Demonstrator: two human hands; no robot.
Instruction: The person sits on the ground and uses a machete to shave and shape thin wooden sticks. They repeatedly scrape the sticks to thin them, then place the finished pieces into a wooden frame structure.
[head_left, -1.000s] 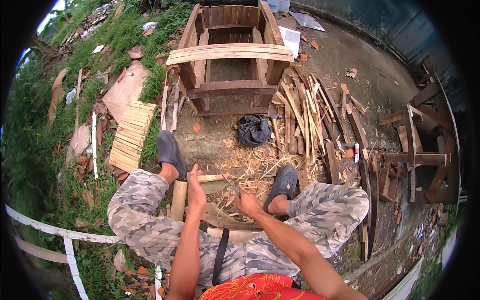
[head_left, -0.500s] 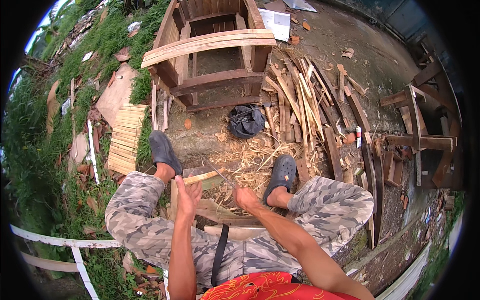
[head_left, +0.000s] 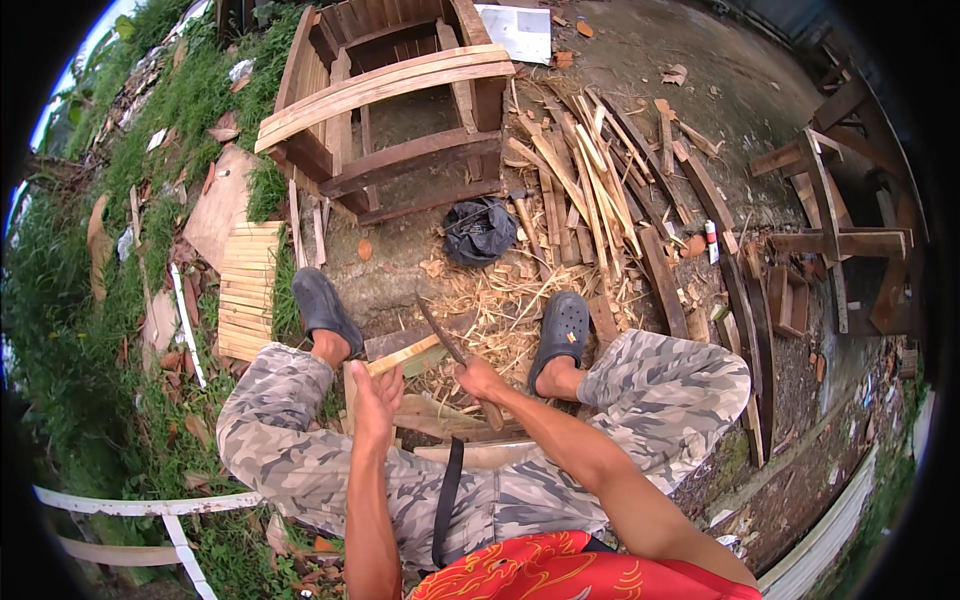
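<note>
My left hand (head_left: 375,405) is closed around the near end of a short pale strip of wood (head_left: 410,352), which slants up to the right between my feet. In my right hand (head_left: 482,381) is a large knife, its dark blade (head_left: 438,328) pointing up and left across the far end of the strip. The knife's wooden handle (head_left: 492,415) sticks out below my fist. Whether the edge touches the wood, I cannot tell. Under both hands lie boards (head_left: 440,415) and curled wood shavings (head_left: 490,315).
Ahead stands an unfinished wooden frame (head_left: 420,165), with a black plastic bag (head_left: 479,231) and a hammer (head_left: 522,212) near it. Piled wood strips (head_left: 590,190) lie to the right, beside a white tube (head_left: 712,242). A slatted panel (head_left: 250,290) rests on the left.
The knife has turned, so more of its blade's flat side and its handle show. My right hand has shifted slightly up and left. The whole view has shifted a little.
</note>
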